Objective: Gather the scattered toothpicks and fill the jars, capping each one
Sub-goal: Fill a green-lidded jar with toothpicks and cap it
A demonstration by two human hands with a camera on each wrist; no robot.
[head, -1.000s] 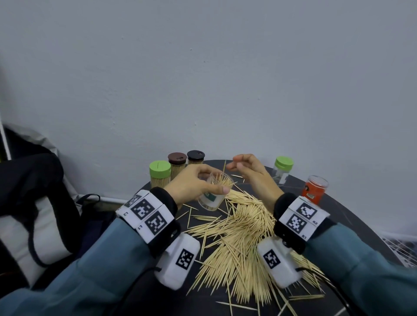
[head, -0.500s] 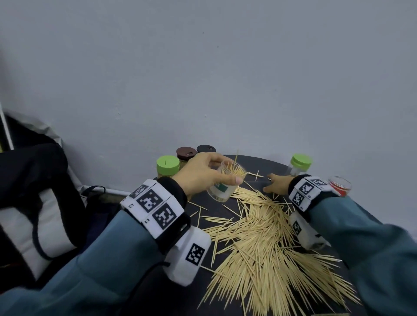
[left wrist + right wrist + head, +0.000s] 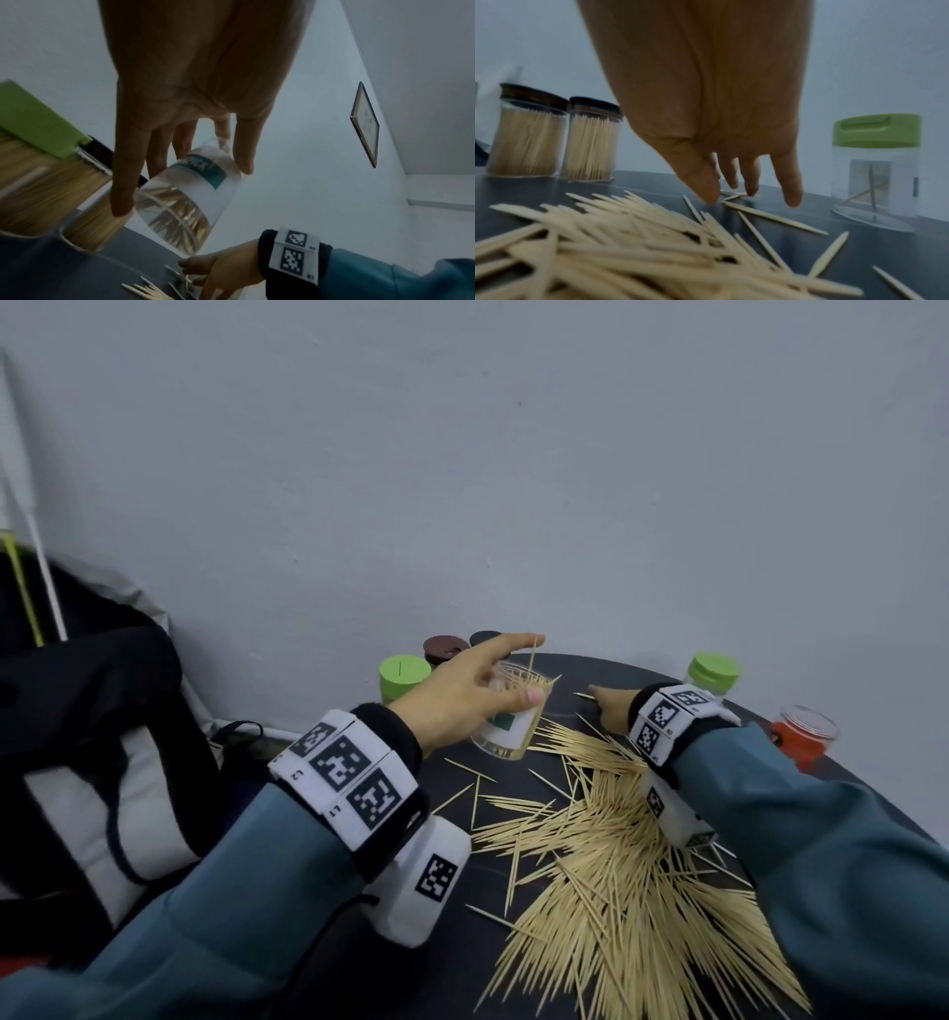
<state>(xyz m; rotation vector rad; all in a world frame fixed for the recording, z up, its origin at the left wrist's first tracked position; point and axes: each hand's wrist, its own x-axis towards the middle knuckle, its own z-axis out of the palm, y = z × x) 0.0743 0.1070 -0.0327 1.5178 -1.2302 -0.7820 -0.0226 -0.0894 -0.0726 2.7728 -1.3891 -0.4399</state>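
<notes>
The filling step was in hand: the left hand [image 3: 464,698] gripped the tilted, uncapped clear jar [image 3: 511,724], partly filled, just above the table [image 3: 642,672] at the heap's far edge. The right hand [image 3: 611,706] reached down with relaxed, open fingers [image 3: 791,192] onto stray toothpicks [image 3: 775,218] beyond the main pile [image 3: 631,875], holding nothing. Next, it likely needed to pinch those strays and drop them into the jar's mouth.

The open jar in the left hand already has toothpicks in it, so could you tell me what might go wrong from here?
1. The left hand holds the uncapped open jar tilted, so the toothpicks inside might slide out.
2. The right hand reaches for stray toothpicks lying flat; its fingers may only push them along the table.
3. The right sleeve crosses the toothpick pile and may scatter it.
</notes>
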